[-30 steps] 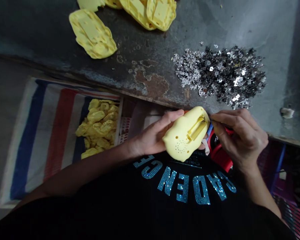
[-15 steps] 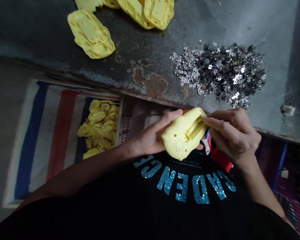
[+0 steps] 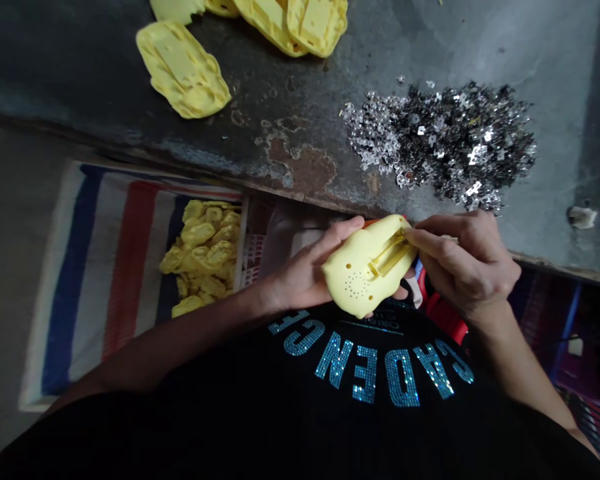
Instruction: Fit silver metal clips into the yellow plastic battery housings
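Note:
My left hand (image 3: 310, 270) is closed around a yellow plastic toy shell (image 3: 344, 277), its outer side turned up. The shell has a cluster of small speaker holes, a few larger holes and a long open battery slot. At the slot's upper right end, the thumb and fingertips of my right hand (image 3: 467, 260) are pinched together. Whatever they hold is hidden by the fingers. A heap of small shiny metal pieces (image 3: 445, 140) lies on the table beyond my right hand.
Several yellow shell halves (image 3: 183, 70) lie on the worn grey table (image 3: 105, 80), at the far left. Below its edge, a crate (image 3: 238, 243) and a striped woven sheet (image 3: 130, 260) stand by more yellow shell pieces (image 3: 207, 257). A whitish lump (image 3: 583, 217) sits at the table's right.
Both hands keep almost the same place on the shell. My right hand has shifted very slightly, its fingertips still at the slot's end. The camera view has moved a little.

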A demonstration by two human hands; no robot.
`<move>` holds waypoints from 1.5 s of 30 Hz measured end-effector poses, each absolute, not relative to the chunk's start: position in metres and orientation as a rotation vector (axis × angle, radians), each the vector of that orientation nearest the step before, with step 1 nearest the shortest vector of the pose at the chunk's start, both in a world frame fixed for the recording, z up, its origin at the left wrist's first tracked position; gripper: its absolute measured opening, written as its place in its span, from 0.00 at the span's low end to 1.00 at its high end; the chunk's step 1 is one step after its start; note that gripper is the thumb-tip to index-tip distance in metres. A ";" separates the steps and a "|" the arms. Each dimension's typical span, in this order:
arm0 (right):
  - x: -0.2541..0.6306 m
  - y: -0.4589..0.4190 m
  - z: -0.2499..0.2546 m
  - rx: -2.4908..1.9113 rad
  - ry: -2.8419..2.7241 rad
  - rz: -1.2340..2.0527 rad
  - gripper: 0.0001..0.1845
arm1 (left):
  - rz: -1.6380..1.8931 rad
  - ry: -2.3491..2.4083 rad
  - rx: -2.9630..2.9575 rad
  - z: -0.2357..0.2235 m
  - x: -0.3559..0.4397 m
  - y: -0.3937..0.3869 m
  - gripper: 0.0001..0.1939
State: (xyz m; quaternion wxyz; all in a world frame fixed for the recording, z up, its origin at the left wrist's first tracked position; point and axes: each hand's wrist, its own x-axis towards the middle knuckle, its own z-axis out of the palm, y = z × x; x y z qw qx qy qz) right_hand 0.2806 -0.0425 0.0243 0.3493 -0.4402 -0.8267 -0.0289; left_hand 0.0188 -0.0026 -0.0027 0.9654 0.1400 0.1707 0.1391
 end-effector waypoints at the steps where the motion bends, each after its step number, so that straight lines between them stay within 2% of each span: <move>1: 0.281 -0.042 0.023 -1.145 -2.165 -0.100 0.21 | 0.280 0.348 0.282 -0.004 0.018 -0.003 0.42; 8: 0.280 -0.040 0.023 -1.075 -2.183 -0.016 0.21 | 0.293 0.275 0.280 -0.002 0.019 -0.001 0.41; 16: 0.291 -0.028 0.032 -1.278 -1.856 0.578 0.13 | 0.396 0.381 0.259 0.004 0.023 -0.007 0.42; 19: 0.297 -0.023 0.033 -1.248 -1.851 0.912 0.15 | 0.497 0.457 0.278 0.009 0.027 -0.013 0.39; 22: 0.299 -0.019 0.035 -1.220 -1.874 1.096 0.16 | 0.577 0.548 0.362 0.014 0.029 -0.018 0.42; 30: 0.284 -0.018 0.041 -1.262 -1.887 1.003 0.12 | 0.576 0.612 0.594 0.022 0.014 -0.026 0.49; 37: 0.277 -0.029 0.035 -1.295 -1.763 0.921 0.13 | 0.565 0.608 0.651 0.018 0.010 -0.025 0.34; 42: 0.278 -0.032 0.035 -1.301 -1.695 0.930 0.14 | 0.558 0.622 0.666 0.014 0.009 -0.025 0.36; 45: 0.273 -0.033 0.027 -1.267 -1.511 1.113 0.15 | 0.596 0.590 0.719 0.011 -0.002 -0.023 0.37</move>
